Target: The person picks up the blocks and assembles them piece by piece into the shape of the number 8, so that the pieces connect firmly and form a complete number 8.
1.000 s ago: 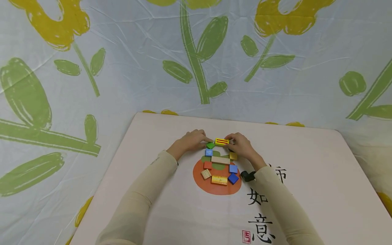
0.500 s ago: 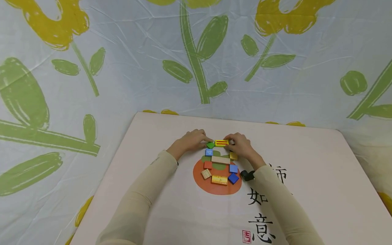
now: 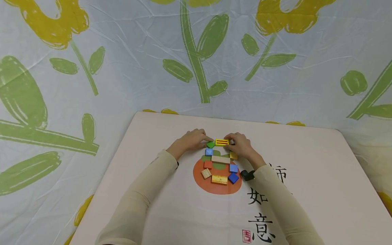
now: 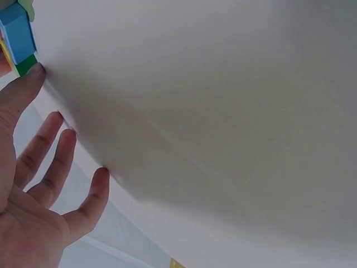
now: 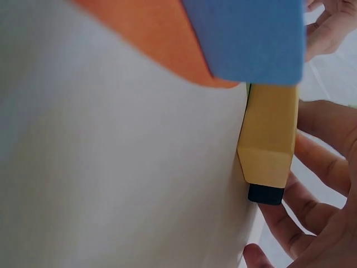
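Observation:
My right hand (image 3: 240, 144) pinches the right end of a yellow block with red stripes (image 3: 222, 142), thumb on the near side and index finger on the far side. To its left, my left hand (image 3: 193, 139) holds a small green block (image 3: 210, 145) between thumb and index finger; in the left wrist view the thumb (image 4: 28, 84) touches that block's edge and the other fingers are spread. A light blue block (image 3: 209, 152) lies just nearer. A gold block (image 5: 270, 123) and a black block (image 5: 266, 194) sit by the right hand, the black one mostly hidden in the head view.
Below, a beige plank (image 3: 220, 159), a red block (image 3: 207, 165), a striped wooden block (image 3: 206, 174), a yellow-orange block (image 3: 219, 180) and blue blocks (image 3: 233, 178) form a loop over a printed orange fruit (image 3: 211, 188). A black object (image 3: 246, 175) shows beside the right sleeve.
The yellow block with red stripes has been tilted and shifted slightly by the right hand, its striped face now level. The left hand stays at the green block.

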The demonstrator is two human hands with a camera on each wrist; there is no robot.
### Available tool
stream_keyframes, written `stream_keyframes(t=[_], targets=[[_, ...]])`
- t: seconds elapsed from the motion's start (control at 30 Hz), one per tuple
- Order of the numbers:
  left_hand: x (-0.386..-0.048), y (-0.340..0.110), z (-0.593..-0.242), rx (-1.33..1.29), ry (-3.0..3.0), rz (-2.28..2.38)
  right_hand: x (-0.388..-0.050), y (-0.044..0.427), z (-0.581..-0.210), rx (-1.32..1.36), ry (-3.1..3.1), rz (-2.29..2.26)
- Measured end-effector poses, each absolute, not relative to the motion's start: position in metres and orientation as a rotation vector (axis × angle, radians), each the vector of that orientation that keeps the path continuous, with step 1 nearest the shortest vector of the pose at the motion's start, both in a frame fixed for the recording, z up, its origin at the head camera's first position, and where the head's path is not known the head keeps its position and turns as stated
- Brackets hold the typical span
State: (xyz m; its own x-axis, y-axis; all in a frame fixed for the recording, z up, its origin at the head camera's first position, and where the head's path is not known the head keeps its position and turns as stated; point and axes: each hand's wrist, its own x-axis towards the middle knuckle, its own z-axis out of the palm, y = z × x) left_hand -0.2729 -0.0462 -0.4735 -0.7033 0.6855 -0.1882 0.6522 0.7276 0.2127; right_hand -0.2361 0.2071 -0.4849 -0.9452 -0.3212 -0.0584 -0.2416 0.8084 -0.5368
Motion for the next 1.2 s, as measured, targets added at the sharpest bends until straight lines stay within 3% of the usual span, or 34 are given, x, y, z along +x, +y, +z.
stream_keyframes(t=[0.33, 0.93, 1.2], targets=[[-0.274, -0.047, -0.473, 1.105, 2.690, 0.144, -0.229, 0.220, -0.479, -0.465, 2.752, -1.185], [-0.274, -0.048, -0.477, 1.134, 2.674, 0.123, -0.223, 0.231, -0.484, -0.398, 2.762, -1.226], [-0.260, -0.070, -0.471, 1.032, 2.735, 0.316, -0.203, 0.242, -0.469, -0.376, 2.886, -1.269]])
